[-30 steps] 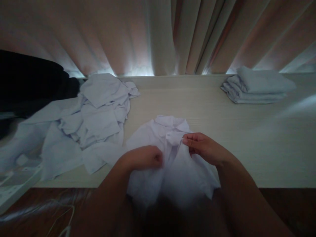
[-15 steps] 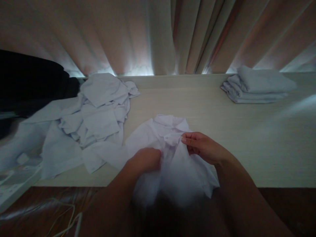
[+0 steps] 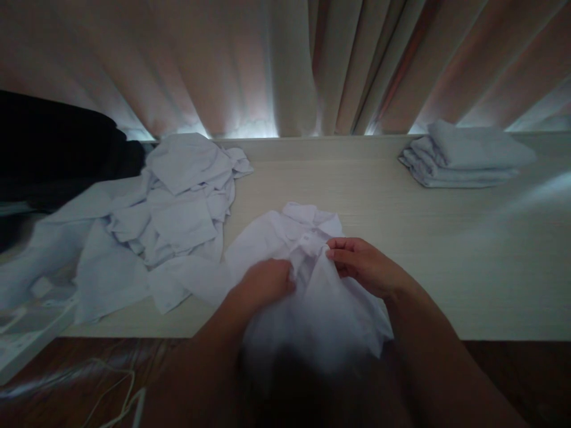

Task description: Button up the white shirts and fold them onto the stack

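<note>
White collared shirt (image 3: 328, 315) at the near side of the desk (image 3: 321, 178), in front of me and between my two hands. The collar (image 3: 307, 214) lies at the far end, pointing away from me; the front opening, which I take as the long axis, runs from it back toward my body, where the cloth blurs and appears to pass the near edge. My right hand (image 3: 329, 249) pinches a fold beside this opening between thumb and forefinger, just below the collar. My left hand (image 3: 272, 278) rests on the opposite side of the opening, fingers curled inward; blur and the angle hide the fingertips, so I cannot tell whether they grip the cloth. The collar lies beyond both hands, and my right hand is the nearer to it; the narrow strip of shirt front between the hands is the relation of note. To the left, a rumpled pile of white garments (image 3: 182, 220) reaches close to the shirt; a folded stack of white cloth (image 3: 482, 151) lies well apart, at far right before the curtain (image 3: 232, 65).
</note>
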`<state>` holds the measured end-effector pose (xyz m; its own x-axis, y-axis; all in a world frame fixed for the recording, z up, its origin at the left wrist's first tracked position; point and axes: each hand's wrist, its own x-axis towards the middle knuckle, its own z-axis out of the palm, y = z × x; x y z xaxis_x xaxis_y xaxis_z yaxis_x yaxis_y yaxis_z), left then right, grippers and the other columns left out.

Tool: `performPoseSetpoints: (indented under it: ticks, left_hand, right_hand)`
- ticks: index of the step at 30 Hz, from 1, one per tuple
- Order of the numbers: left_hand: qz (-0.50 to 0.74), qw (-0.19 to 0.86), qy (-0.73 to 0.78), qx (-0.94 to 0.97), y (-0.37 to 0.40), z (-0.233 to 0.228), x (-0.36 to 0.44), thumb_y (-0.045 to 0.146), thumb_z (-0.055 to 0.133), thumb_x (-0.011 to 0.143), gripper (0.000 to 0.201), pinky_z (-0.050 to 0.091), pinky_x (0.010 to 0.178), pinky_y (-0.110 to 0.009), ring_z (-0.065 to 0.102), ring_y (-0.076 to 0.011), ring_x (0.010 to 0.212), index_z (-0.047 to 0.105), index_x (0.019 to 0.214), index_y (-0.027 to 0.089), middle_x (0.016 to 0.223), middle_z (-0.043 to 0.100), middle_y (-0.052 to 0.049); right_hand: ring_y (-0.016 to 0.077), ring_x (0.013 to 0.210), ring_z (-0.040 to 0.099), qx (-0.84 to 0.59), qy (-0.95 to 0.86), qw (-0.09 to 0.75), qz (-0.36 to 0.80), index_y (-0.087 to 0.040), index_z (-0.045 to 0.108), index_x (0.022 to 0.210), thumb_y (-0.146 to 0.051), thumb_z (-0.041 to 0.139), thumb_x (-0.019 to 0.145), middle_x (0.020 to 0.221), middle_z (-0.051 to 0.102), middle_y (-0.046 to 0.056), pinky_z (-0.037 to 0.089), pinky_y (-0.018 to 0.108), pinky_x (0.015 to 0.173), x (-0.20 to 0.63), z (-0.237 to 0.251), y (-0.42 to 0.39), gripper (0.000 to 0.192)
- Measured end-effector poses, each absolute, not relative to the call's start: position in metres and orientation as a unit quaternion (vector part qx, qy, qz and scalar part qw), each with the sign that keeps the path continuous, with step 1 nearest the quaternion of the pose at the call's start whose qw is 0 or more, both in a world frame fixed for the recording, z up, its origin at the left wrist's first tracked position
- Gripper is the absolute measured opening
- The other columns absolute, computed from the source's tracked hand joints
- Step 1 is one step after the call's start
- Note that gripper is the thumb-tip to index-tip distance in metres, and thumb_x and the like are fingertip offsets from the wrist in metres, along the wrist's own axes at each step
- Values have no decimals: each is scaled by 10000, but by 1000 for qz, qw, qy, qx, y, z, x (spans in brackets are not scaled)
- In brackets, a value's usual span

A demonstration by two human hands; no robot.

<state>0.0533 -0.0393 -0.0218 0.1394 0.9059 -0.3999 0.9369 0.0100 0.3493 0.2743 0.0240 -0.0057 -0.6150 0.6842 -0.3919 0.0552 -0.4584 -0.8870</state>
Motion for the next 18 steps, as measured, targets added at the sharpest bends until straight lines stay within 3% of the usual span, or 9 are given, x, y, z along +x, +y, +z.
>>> performPoseSetpoints:
  ticks: [4,8,14,18]
  left_hand:
    - [182,229,690,663,-27,3,46,381,556,871,275,326,595,-274,481,-155,628,484,671,206,670,553,-6]
    - [401,202,652,611,-30,21,55,445,554,924,283,391,660,-240,539,-148,754,552,767,209,790,601,1]
    - [416,262,659,570,-32,6,73,388,686,838,268,370,598,-230,469,-113,616,542,719,196,657,540,39]
    - [389,355,664,531,-26,3,71,324,723,772,216,404,603,-233,517,-116,628,581,704,177,682,594,21]
  right_hand:
    - [127,606,536,-402,-406,344,745,-193,579,783,-369,763,748,719,579,-2,454,271,592,264,3,20,257]
    - [124,574,501,-423,-450,429,659,-204,620,830,-388,735,788,695,578,-11,423,264,555,253,8,10,221]
    - [150,721,610,-417,-566,380,600,-195,666,866,-306,709,810,804,677,10,455,257,655,242,-9,5,132]
    - [164,751,646,-425,-605,364,567,-194,673,870,-260,686,805,806,697,15,471,266,677,240,-19,9,94]
